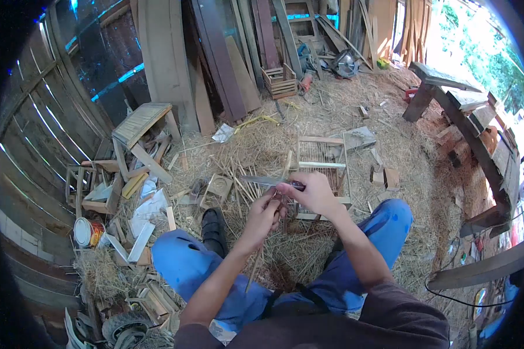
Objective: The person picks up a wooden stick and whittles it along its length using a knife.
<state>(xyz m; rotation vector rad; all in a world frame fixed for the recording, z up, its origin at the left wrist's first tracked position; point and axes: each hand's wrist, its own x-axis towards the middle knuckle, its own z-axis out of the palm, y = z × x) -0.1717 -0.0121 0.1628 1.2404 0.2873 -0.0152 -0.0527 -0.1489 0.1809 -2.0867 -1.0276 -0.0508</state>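
Observation:
My right hand (313, 192) is closed round the dark handle of a knife (262, 181), whose blade points left. Just below and left of it, my left hand (266, 214) is closed on a thin wooden stick (254, 270) that slants down toward my lap. The two hands are close together, with the right thumb near the left fingertips and the blade above the left hand. Behind my right hand a slatted wooden frame (322, 139) lies on the straw-covered ground. Many thin sticks lie beyond the knife.
A small wooden stool (142, 124) and a paint can (88, 232) stand at the left. Planks (215, 58) lean on the back wall. A heavy wooden bench (468, 125) is at the right. A small slatted crate (280, 81) sits at the back.

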